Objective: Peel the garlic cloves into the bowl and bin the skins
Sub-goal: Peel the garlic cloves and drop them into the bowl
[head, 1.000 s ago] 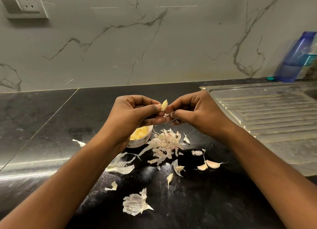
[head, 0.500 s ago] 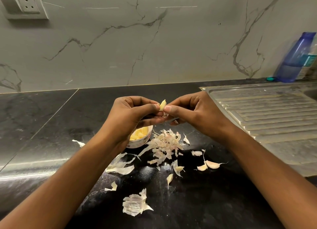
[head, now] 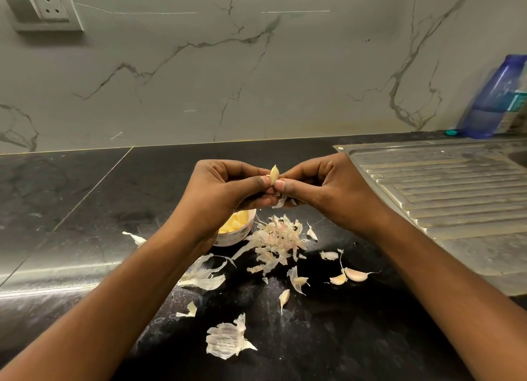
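My left hand (head: pixel 225 189) and my right hand (head: pixel 322 188) meet above the black counter, and both pinch one pale garlic clove (head: pixel 274 174) between thumbs and fingertips. A strip of skin (head: pixel 281 202) hangs below the fingers. Under my left wrist stands a small white bowl (head: pixel 242 235) with yellow peeled cloves (head: pixel 235 224), partly hidden by the hand. A heap of peeled skins (head: pixel 278 239) lies just right of the bowl. Two unpeeled cloves (head: pixel 349 275) lie to the right of the heap.
Loose skins are scattered over the counter, with a large piece (head: pixel 226 342) near the front and another clove (head: pixel 284 297) in the middle. A steel sink drainboard (head: pixel 445 192) fills the right side. A blue bottle (head: pixel 496 98) stands at the back right. No bin is in view.
Both hands have stayed in place, working the clove. The right thumb has shifted on it and a strip of skin now hangs below the fingers.
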`<state>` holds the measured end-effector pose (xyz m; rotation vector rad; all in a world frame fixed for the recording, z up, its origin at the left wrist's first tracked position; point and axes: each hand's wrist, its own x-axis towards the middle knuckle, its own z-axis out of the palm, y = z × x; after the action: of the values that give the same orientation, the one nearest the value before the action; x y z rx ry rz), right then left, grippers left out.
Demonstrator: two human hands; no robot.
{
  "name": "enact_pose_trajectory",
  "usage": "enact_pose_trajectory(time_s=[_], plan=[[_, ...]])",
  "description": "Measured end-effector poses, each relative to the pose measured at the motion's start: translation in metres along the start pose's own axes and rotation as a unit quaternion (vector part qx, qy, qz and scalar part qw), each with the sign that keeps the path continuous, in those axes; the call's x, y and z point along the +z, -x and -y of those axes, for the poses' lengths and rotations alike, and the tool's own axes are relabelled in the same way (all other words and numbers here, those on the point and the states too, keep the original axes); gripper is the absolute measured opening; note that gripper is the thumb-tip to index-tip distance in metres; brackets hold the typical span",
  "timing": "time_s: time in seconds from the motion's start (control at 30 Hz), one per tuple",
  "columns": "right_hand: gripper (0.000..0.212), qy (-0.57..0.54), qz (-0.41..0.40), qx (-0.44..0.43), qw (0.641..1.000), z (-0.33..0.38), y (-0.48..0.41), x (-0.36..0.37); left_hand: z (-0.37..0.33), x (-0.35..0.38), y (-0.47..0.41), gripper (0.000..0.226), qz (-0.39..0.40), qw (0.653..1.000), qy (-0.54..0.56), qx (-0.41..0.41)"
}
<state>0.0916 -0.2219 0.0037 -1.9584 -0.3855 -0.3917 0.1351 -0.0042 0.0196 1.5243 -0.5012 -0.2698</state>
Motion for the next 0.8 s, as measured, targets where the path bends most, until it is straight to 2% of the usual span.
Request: enact_pose_trajectory(time_s=[0.37,0.6,0.8], plan=[[0.013,0.032,-0.004,-0.010,0.999,-0.0023,0.0000,0.0012,-0.0014,-0.0001,0.0013,0.012,-0.004,1.000,-0.020,0.011],[0.015,0.046,-0.006,-0.011,0.999,-0.0029,-0.0005,0.0006,0.0011,0.0009,0.0015,0.009,-0.011,0.993,-0.097,0.063],[0.012,0.068,-0.012,-0.034,0.997,-0.0051,0.0001,0.0056,0.0000,-0.0015,0.0020,0.011,0.011,0.994,-0.089,0.068]])
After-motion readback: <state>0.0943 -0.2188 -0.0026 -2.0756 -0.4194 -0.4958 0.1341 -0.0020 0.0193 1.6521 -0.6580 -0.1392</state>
